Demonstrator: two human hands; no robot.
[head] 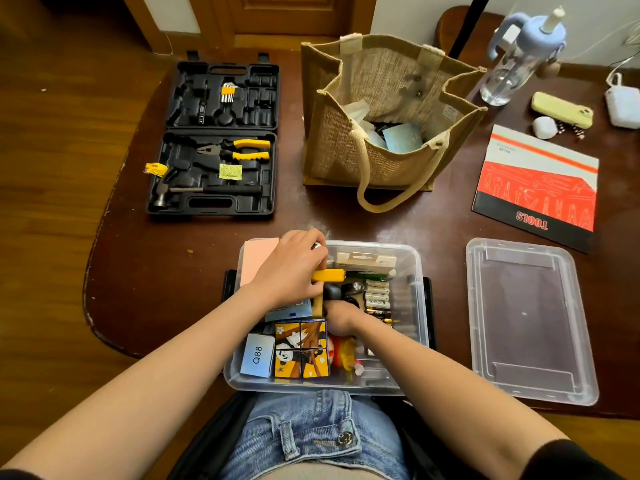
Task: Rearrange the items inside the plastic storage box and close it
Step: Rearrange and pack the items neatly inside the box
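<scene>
The clear plastic storage box [414,271] stands at the table's near edge, just in front of my lap. Inside it lie a panda picture cube [300,348], a blue Q88 box [258,355], a row of batteries [378,297], a white carton [367,261] and a pink card [258,259]. My left hand [294,268] grips a yellow tool [330,275] over the box's far left part. My right hand [341,318] reaches into the middle of the box, fingers curled among dark items; what they hold is hidden. The clear lid [530,320] lies flat to the right of the box.
An open black tool case [214,140] with pliers and a hammer lies at the far left. A jute bag [388,112] stands behind the box. A red TOOLS booklet [540,185], a water bottle [516,57], a yellow phone [561,109] and a white charger [623,102] occupy the right.
</scene>
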